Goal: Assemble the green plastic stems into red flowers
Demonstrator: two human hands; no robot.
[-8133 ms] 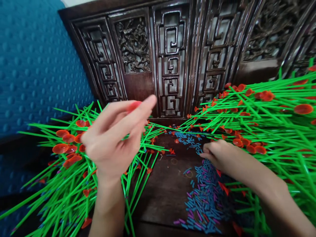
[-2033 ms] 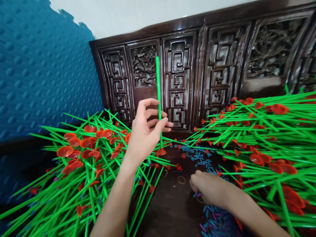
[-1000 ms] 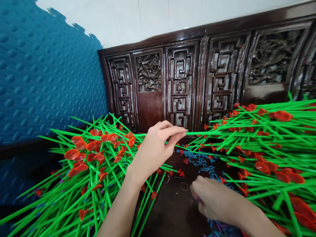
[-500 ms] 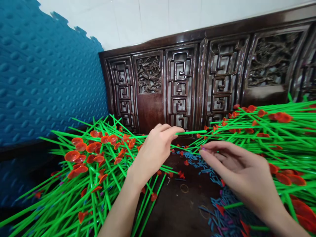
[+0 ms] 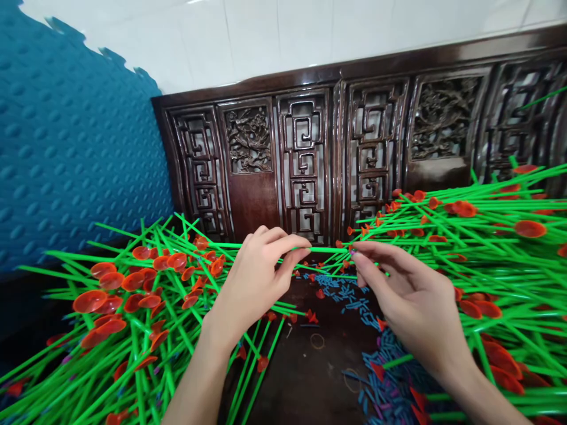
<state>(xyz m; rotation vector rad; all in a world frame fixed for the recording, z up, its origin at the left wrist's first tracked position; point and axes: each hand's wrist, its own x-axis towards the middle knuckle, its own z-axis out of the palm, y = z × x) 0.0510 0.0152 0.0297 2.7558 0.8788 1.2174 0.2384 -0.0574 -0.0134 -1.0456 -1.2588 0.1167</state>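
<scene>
My left hand [image 5: 261, 265] is closed around a thin green plastic stick [image 5: 328, 249], whose free end points right. At that end my right hand [image 5: 411, 295] pinches thumb and forefinger together on a small purple piece [image 5: 352, 251], mostly hidden by the fingertips. The piece meets the stick's tip or lies right at it; I cannot tell which. Under my left forearm spreads a heap of green sticks with red cups [image 5: 142, 277]. Small blue and purple pieces [image 5: 390, 369] lie scattered below my right hand.
Another pile of green sticks with red cups [image 5: 500, 236] fills the right side. A carved dark wooden backrest [image 5: 252, 203] stands behind, against a white wall [image 5: 266, 35]. A blue textured foam mat [image 5: 75, 147] rises at the left. Rubber bands [image 5: 317, 341] lie on the dark wooden seat [image 5: 305, 378].
My right hand has brought the small purple piece to the stick's free end, closing the gap between them. The whole view has shifted slightly, so the scene sits further left.
</scene>
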